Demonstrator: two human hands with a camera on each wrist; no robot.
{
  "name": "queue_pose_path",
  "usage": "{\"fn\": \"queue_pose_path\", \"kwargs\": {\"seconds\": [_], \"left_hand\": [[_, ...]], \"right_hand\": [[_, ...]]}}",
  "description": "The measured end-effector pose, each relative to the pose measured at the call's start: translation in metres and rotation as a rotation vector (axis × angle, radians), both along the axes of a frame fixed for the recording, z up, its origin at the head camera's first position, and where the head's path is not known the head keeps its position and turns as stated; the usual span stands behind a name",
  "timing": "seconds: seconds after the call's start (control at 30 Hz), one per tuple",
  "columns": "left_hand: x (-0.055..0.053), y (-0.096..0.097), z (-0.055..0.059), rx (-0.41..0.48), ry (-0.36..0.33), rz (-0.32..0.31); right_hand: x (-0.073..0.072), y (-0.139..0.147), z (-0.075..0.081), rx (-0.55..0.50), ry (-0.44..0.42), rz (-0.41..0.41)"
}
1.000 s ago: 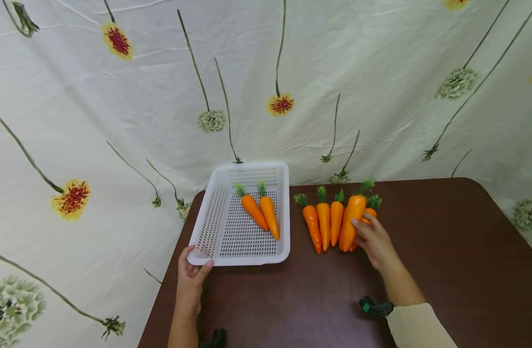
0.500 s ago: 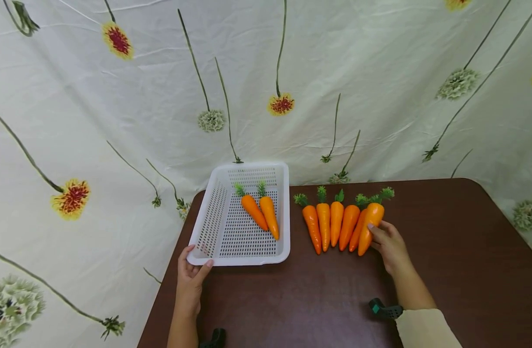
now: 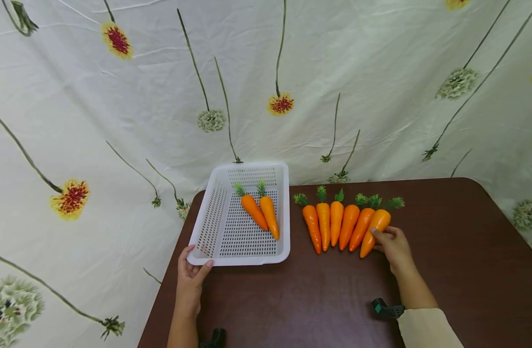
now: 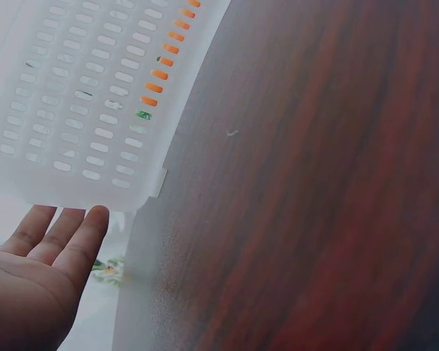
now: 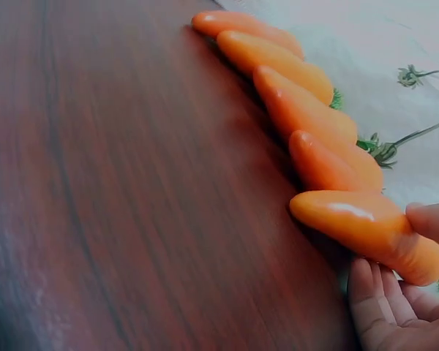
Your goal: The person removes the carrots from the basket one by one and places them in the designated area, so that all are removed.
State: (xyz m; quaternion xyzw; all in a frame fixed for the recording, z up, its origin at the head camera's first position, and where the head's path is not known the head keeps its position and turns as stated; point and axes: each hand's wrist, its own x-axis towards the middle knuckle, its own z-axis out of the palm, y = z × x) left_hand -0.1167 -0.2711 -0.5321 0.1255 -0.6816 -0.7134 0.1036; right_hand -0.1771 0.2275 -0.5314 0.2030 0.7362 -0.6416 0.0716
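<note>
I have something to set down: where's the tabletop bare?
Bare: the tabletop between left hand and right hand, in front of the white basket and carrot row; also right of the right hand. Crowded: the row and its narrow gap to the basket.

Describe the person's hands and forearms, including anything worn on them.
The left hand and right hand are ungloved. A plain cream cloth sleeve covers part of the right forearm; no sleeve shows on the left. A curved black device with a small green square sits by the right wrist; another black device, cut off by the frame, shows by the left.
</note>
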Motion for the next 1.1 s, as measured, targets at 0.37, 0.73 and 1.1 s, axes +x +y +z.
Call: {"fn": "queue_pose_path", "kwargs": {"seconds": [0.37, 0.73, 1.1], "left_hand": [[-0.0018, 0.0001, -0.0017, 0.010, 0.004, 0.007], [-0.0014, -0.0002, -0.0007, 0.001, -0.008, 0.004], [-0.0015, 0.0000, 0.0005, 0.002, -0.016, 0.007]], "right_hand": [[-0.0014, -0.0005, -0.0009, 0.160, 0.001, 0.016], [-0.0005, -0.0024, -0.0016, 0.220, -0.017, 0.026], [0.0016, -0.0020, -0.0022, 0.202, -0.013, 0.011]]}}
